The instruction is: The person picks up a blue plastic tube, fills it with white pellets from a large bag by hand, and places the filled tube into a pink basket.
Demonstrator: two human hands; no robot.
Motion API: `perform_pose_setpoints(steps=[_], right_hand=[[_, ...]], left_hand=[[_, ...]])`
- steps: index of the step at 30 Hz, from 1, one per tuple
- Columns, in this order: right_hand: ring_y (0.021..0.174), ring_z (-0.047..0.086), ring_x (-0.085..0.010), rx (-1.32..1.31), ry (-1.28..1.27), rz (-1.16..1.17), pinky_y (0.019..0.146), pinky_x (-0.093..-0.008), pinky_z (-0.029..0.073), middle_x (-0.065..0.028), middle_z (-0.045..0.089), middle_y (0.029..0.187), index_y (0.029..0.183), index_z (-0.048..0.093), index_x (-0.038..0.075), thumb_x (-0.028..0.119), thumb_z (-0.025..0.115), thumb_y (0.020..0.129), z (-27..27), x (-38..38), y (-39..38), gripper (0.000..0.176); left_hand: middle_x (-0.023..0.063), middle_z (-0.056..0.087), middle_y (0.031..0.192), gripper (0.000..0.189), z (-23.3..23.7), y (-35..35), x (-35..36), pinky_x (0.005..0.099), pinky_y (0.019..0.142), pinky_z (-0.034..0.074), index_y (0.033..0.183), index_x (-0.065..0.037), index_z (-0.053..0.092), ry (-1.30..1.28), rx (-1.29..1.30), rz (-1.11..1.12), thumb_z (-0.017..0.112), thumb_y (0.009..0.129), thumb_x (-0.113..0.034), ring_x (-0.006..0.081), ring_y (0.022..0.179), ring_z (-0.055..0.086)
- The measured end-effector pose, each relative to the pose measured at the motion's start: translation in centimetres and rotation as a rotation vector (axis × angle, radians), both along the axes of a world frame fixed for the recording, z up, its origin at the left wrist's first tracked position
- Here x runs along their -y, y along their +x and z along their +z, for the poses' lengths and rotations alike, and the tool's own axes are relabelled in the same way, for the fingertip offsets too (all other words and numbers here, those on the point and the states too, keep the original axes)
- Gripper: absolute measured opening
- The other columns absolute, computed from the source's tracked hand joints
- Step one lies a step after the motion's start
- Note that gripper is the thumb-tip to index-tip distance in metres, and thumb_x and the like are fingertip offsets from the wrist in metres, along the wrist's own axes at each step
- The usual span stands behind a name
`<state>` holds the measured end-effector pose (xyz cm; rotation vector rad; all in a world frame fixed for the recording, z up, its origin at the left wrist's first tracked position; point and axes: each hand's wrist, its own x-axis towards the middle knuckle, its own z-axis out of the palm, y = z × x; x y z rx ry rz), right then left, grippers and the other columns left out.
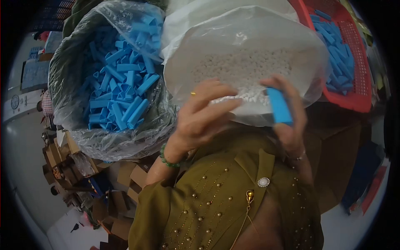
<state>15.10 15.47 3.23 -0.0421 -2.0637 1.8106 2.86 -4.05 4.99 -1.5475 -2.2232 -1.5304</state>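
Observation:
Between the thumb and fingers of my right hand (292, 110) is a blue triangular tube (279, 106), held at the near right part of a white plastic bag (183, 50). Small white pieces (246, 62) lie heaped inside that bag. My left hand (204, 114), slightly blurred, hovers over the bag's near edge with its fingers apart; I make out nothing in it. To its left, many more blue triangular tubes (121, 83) fill a container lined with clear plastic (112, 146).
A red plastic basket (361, 79) with more blue pieces (335, 52) stands at the right. Cardboard boxes (337, 158) are below it. Further boxes (121, 204) and people (46, 104) appear in the background at left.

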Motion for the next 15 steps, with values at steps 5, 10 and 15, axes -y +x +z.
perform_pose_setpoints(steps=[5,10,15], right_hand=[[0.122,0.051,-0.0308,-0.345,0.463,-0.63,0.106,-0.0438,0.037,-0.0202,0.052,0.131,0.135,0.04,-0.01,0.045,0.058,0.093,0.5,-11.9,2.1,0.072],[0.11,0.058,-0.0251,-0.088,0.871,-0.885,0.096,-0.037,0.045,-0.0152,0.058,0.123,0.127,0.052,-0.003,0.014,0.065,0.089,0.7,-14.1,1.0,0.043],[0.083,0.062,-0.021,-0.156,0.604,-0.401,0.074,-0.0275,0.049,-0.0109,0.065,0.097,0.1,0.068,-0.002,-0.006,0.068,0.079,0.8,-4.2,-1.3,0.021]], left_hand=[[0.0112,0.066,0.095,0.023,-1.2,-5.7,8.1,0.0457,0.087,0.044,0.096,-0.002,0.067,-0.435,-0.335,0.713,0.065,0.074,0.004,0.031,0.1,0.059],[0.0115,0.064,0.097,0.03,-5.2,-8.4,9.8,0.0549,0.099,0.033,0.102,-0.005,0.065,-1.019,-0.637,0.805,0.06,0.074,0.003,0.0328,0.108,0.055],[0.0115,0.062,0.104,0.028,-2.1,-6.8,9.3,0.0507,0.099,0.038,0.101,-0.005,0.065,-0.812,-0.575,0.781,0.06,0.074,0.003,0.0324,0.107,0.056]])
